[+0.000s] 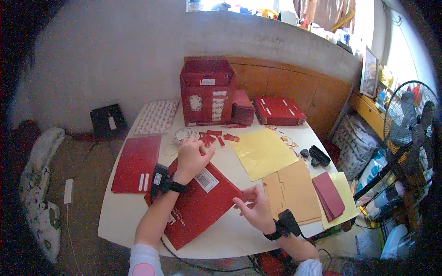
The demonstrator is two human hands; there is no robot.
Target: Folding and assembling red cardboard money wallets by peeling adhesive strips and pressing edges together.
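A flat red cardboard packet [209, 214] with a white barcode label lies at a slant on the white table in front of me. My right hand [255, 209] pinches its right corner between thumb and fingers. Over the packet's upper part is my left hand [194, 158], its fingers curled together; what they hold, if anything, I cannot make out. Just beyond those fingers sits a round white-and-grey patterned bundle [185, 134]. Torn red strips [212, 136] are scattered beside it. Each wrist wears a black strap with a small device.
At the back stand a tall red box [208, 96] and red stacks [280, 111]. A red folder [137, 164] and patterned sheet [156, 117] lie left. Yellow paper [264, 153], brown cardboard [294, 193] and dark red cards [328, 195] lie right. A black fan [410, 119] stands beyond the right edge.
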